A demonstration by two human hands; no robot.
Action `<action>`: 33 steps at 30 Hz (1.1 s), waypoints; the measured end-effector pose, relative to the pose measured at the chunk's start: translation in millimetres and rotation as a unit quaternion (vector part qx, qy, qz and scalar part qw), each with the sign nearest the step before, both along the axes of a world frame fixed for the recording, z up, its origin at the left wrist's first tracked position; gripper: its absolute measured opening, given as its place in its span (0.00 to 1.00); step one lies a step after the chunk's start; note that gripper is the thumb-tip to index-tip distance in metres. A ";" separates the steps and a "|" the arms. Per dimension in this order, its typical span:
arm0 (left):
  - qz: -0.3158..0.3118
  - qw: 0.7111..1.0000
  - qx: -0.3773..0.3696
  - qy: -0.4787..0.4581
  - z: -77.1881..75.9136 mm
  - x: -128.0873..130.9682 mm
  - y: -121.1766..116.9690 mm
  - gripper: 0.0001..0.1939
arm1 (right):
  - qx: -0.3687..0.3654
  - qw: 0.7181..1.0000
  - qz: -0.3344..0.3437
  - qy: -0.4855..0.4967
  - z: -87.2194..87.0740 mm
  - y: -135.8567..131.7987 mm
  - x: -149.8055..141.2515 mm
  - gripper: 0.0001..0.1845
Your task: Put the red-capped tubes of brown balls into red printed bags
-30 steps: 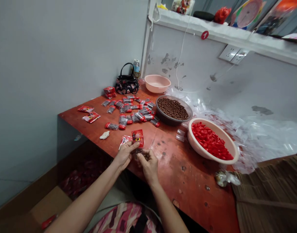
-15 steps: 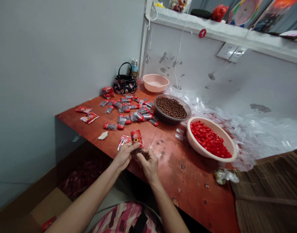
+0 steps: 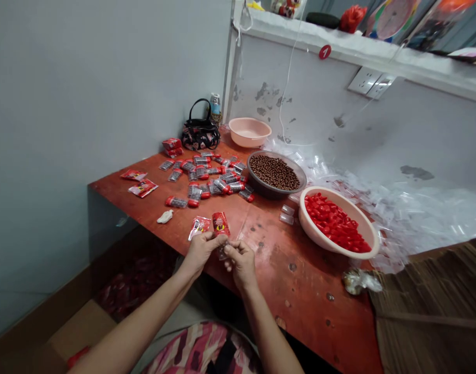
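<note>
In the head view, a small clear container (image 3: 222,252) was held between the two hands, low over the near edge of the red surface (image 3: 269,301). By the left grip (image 3: 218,242) it was pinched from one side, and by the right grip (image 3: 227,253) from the other side, so both were closed on it. Its shape was partly hidden by the fingers. Just beyond the left fingertips a red packet (image 3: 220,223) was seen; whether it was touched by them could not be told. Beside it, on the left, another packet (image 3: 199,227) was laid flat.

Farther back, many filled containers with red caps (image 3: 201,173) were scattered. To the right of them was placed a dark bowl (image 3: 257,188), filled with brown balls (image 3: 274,172), and nearer, a pink basin (image 3: 314,238) with loose red caps (image 3: 331,221). Two clear boxes (image 3: 287,214) were left just beside this basin. Along the wall a big heap of clear plastic pieces (image 3: 420,208) was spread. Near the left edge, a white crumpled piece (image 3: 165,216) and two flat packets (image 3: 143,188) were seen. In the far corner, a flowered handbag (image 3: 201,137), a bottle (image 3: 215,105) and an empty basin (image 3: 249,136) were kept close together
</note>
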State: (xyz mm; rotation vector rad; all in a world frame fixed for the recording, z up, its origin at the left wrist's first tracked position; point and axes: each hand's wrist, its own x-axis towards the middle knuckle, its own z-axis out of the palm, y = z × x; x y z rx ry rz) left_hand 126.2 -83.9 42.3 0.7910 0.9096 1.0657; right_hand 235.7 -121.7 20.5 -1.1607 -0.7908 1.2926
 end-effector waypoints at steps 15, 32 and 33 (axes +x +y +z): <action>0.019 0.995 -0.052 -0.084 -7.1 3.8 -13.9 0.09 | -0.006 0.999 -0.014 -0.042 3.8 -6.4 -3.4 0.10; -0.001 0.982 -0.069 -0.176 -8.7 4.7 -18.9 0.11 | 0.019 0.997 -0.053 -0.057 2.4 -11.9 -4.9 0.09; 0.008 0.982 -0.064 -0.176 -8.2 6.8 -19.3 0.12 | 0.022 0.996 -0.058 -0.061 3.7 -12.2 -4.9 0.09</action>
